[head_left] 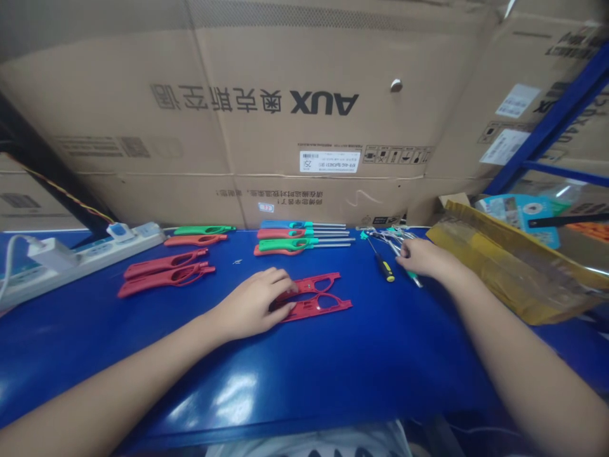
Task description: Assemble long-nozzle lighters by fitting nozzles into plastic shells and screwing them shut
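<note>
Two red lighter casing halves (320, 309) lie side by side on the blue table, hollow sides up. My left hand (261, 301) is closed over their left ends, fingers on the upper half and thumb on the lower one. At the right, my right hand (423, 259) reaches into a loose pile of metal lighter tubes (394, 240) with green parts. Its fingers are curled together, and what they pinch is hidden. A green-ended tube (415, 279) pokes out below them. Just left of this hand lies a black and yellow screwdriver (384, 268).
Assembled lighters (304, 244) with metal tubes lie at the back centre. Red casings (164, 273) and a green casing (204, 230) lie left, beside a white power strip (95, 257). A taped carton (504, 266) stands right; a large cardboard box (266, 152) walls the back.
</note>
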Demonstrator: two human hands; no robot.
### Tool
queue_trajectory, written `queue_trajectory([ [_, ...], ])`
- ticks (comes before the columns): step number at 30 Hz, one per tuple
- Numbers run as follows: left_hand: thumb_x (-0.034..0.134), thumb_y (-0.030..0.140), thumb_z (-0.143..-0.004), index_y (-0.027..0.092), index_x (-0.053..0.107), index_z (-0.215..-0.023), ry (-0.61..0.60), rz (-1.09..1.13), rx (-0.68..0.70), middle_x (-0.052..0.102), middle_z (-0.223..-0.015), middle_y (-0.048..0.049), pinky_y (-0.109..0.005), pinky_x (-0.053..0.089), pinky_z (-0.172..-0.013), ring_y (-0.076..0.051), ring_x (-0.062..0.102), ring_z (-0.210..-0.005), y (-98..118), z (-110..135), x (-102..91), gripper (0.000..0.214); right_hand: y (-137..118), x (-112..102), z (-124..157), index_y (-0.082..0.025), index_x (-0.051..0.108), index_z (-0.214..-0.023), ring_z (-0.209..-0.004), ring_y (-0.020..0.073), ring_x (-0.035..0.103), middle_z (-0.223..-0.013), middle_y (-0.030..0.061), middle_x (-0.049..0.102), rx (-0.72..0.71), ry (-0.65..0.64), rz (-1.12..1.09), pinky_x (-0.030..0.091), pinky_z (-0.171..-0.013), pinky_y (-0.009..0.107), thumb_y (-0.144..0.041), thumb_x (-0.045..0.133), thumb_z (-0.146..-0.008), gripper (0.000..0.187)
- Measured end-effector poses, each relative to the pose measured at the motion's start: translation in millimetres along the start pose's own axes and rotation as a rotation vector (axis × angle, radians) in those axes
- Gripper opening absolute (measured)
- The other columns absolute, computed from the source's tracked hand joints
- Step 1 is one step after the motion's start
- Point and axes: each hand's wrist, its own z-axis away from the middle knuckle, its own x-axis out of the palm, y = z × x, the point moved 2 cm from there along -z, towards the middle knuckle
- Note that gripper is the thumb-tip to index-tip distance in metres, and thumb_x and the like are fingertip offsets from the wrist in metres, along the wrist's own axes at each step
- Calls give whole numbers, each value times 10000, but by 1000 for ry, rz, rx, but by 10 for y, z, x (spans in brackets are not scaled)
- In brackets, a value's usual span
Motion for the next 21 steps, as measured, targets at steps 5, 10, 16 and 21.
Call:
queue_trajectory([
  [5, 514, 308, -989, 216, 627, -1150, -5, 4, -6, 637, -1074, -81, -390, 503, -890, -250, 597, -1014, -6, -11, 0, 217, 89, 29, -62, -186, 639, -1009, -971, 292, 651, -1020, 146, 675, 50, 28, 39, 464, -725, 343, -272, 568, -870, 178],
  [10, 509, 313, -991, 208, 623, -1127, -16, 2, -11, 632, -1069, -76, -391, 500, -886, -249, 592, -1012, -9, -10, -3, 206, 139, 65, -133, -175, 673, -837, -958, 295, 659, -919, 142, 683, 75, 10, 56, 476, -762, 344, -232, 608, -823, 87],
  [16, 498, 317, -997, 212, 615, -1131, -18, 0, -10, 626, -1069, -72, -386, 496, -879, -246, 587, -1012, -12, -2, 1, 206, 162, -30, -138, -180, 653, -858, -872, 254, 661, -935, 128, 699, 58, 82, 26, 458, -708, 315, -306, 557, -866, 158],
  [21, 501, 321, -997, 218, 621, -1150, -25, 7, -7, 628, -1086, -75, -392, 493, -897, -248, 587, -1026, -15, -5, 0, 220, 130, 24, -123, -195, 640, -758, -833, 247, 656, -849, 95, 699, -3, 37, 17, 453, -700, 307, -254, 635, -803, 74],
])
